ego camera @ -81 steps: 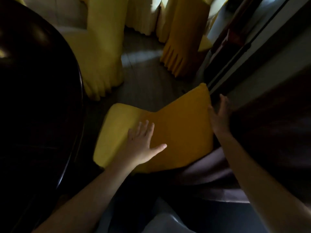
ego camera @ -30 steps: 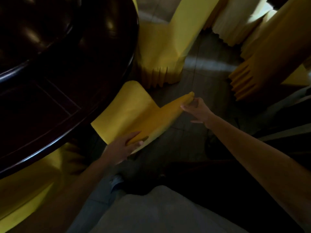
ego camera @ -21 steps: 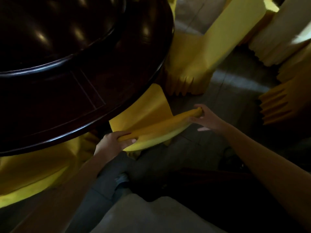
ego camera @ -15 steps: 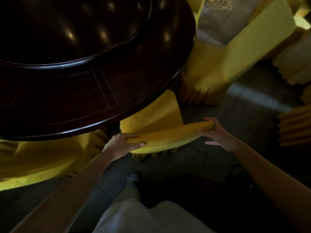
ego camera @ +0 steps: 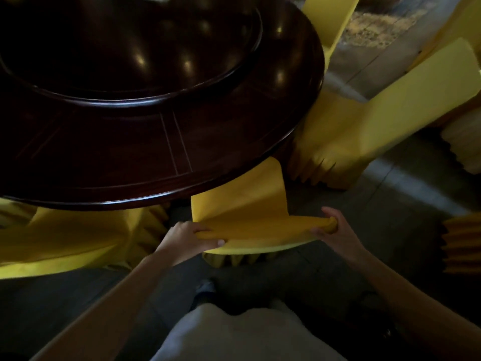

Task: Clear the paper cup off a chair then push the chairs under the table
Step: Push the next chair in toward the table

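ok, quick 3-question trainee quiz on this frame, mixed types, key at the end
1. True or false: both hands grip the top of the chair back.
2. The chair's seat is: A) clear of the table B) partly under the table edge C) tipped over.
3. Fill in: the chair cover is ___ in colour.

Key: 1 true: left hand, right hand. 2 B. 3 yellow.

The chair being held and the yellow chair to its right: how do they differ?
The held chair has both hands on its backrest, the left hand at one end and the right hand at the other; the right chair is untouched. The held chair's seat sits partly under the table; the right chair's barely does. Both wear pleated yellow covers.
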